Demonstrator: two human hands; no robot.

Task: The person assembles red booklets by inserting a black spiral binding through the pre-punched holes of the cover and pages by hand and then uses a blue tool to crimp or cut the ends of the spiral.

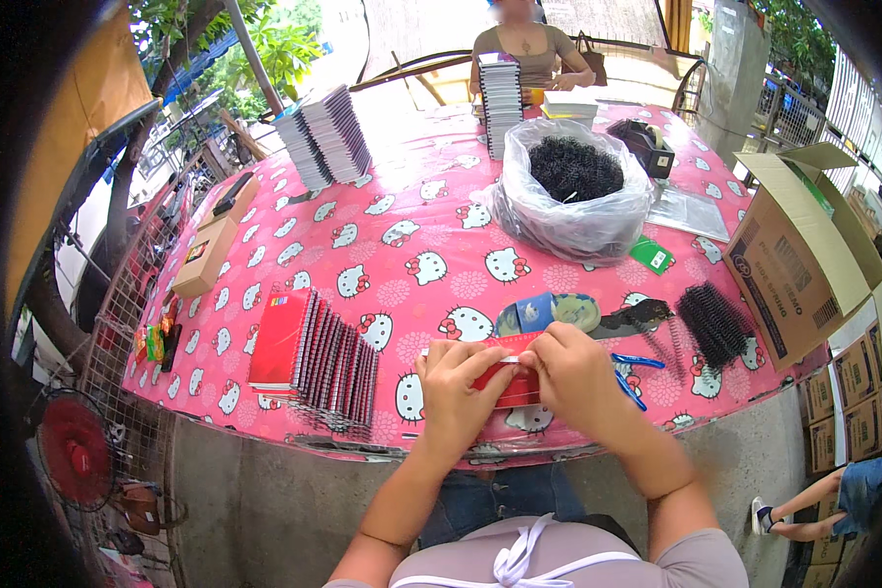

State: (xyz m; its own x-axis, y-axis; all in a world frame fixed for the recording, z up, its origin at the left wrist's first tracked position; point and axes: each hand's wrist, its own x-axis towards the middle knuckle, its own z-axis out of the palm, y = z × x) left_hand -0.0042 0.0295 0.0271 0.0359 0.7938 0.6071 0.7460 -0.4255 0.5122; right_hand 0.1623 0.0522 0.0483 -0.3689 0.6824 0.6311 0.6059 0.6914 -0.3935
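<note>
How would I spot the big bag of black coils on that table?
Start at the round table with the pink cartoon-cat cloth. On its far side, right of centre, sits the clear plastic bag, open-topped and bulging with black spiral coils, unlike the notebook stacks nearby.

hands [514,377] gripping red notebook [513,382], pink table [402,245]

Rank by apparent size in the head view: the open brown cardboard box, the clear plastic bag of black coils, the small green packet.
1. Open brown cardboard box
2. Clear plastic bag of black coils, slightly smaller and farther away, so unsure
3. Small green packet
</note>
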